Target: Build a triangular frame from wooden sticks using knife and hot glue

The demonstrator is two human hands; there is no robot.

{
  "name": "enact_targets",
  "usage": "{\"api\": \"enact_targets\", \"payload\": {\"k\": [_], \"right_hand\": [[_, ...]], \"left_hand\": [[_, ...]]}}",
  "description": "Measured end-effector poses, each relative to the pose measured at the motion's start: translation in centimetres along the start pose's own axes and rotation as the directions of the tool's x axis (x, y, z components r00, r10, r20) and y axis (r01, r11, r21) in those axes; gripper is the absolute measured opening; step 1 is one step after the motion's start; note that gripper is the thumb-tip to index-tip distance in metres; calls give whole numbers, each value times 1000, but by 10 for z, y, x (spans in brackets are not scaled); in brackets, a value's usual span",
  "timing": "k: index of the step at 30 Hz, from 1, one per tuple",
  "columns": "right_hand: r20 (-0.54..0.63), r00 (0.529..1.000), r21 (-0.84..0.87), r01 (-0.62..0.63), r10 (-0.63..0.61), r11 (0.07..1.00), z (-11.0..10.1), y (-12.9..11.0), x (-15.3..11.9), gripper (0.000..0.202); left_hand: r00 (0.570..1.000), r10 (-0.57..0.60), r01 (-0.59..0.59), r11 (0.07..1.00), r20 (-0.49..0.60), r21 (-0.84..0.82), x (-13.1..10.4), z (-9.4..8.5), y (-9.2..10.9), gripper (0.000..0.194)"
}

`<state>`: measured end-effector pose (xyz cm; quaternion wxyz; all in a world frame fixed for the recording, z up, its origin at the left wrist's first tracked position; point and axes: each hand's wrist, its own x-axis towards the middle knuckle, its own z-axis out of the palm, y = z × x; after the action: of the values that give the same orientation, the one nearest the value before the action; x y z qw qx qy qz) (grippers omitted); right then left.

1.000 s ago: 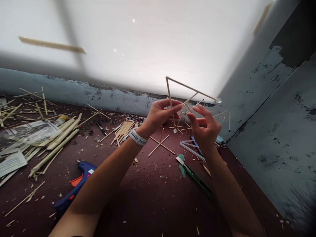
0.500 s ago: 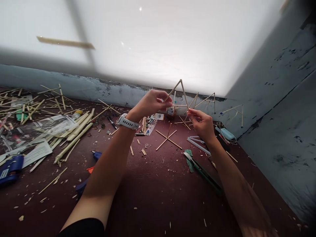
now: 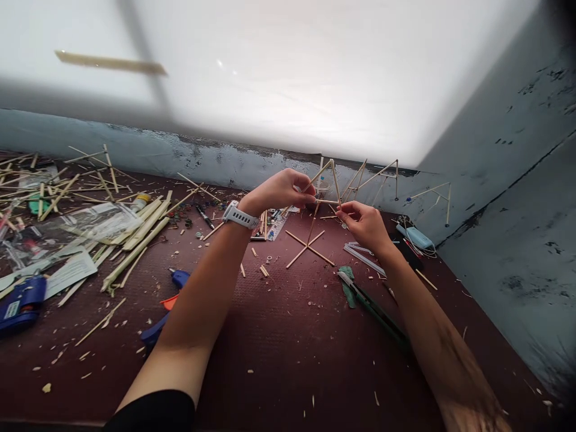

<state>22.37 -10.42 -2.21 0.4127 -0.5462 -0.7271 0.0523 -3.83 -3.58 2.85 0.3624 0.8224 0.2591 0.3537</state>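
Observation:
My left hand [image 3: 285, 191], with a pale watch on its wrist, pinches the left side of a triangular frame of thin wooden sticks [image 3: 336, 180]. At the frame's lower right corner, the fingers of my right hand [image 3: 364, 223] are closed on it. The triangle is held up above the table with its peak on top. Below it lies a star of crossed sticks [image 3: 320, 258], a further stick rising from its middle towards the frame. A green-handled cutter knife [image 3: 375, 312] rests on a green scrap beneath my right forearm.
A blue hot glue gun [image 3: 155, 330] is partly behind my left forearm; another blue tool [image 3: 21, 306] lies far left. Split bamboo strips [image 3: 135, 255] and plastic bags cover the left side. Stick structures [image 3: 382, 174] stand at the back right, near a light-blue device [image 3: 418, 237] with a cable.
Both hands have lowered the triangular frame slightly, bringing it closer to the star of sticks. The grip of each hand looks the same. The camera view has shifted a little.

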Motion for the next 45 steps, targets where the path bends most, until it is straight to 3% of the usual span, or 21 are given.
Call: {"api": "enact_targets", "payload": {"k": [10, 35, 38, 41, 43, 45], "right_hand": [[11, 1000, -44, 10, -10, 999, -2, 0, 0, 20], [29, 999, -40, 27, -26, 999, -1, 0, 0, 17], [-143, 984, -103, 87, -101, 991, 0, -7, -3, 20], [-346, 919, -163, 142, -191, 976, 7, -17, -9, 23], [-281, 932, -149, 193, -228, 970, 18, -22, -13, 25], [-112, 963, -94, 234, -244, 968, 32, -23, -17, 21]], "left_hand": [[1000, 6, -7, 999, 13, 51, 3, 2, -9, 17], [999, -3, 1, 999, 47, 38, 2, -1, -6, 17], [1000, -3, 3, 1000, 1, -9, 2, -1, -6, 18], [992, -39, 33, 998, -120, -58, 1, -3, -3, 20], [973, -73, 55, 995, -220, -89, 1, -4, 0, 21], [951, -86, 59, 993, -298, -98, 1, -5, 1, 21]]}}
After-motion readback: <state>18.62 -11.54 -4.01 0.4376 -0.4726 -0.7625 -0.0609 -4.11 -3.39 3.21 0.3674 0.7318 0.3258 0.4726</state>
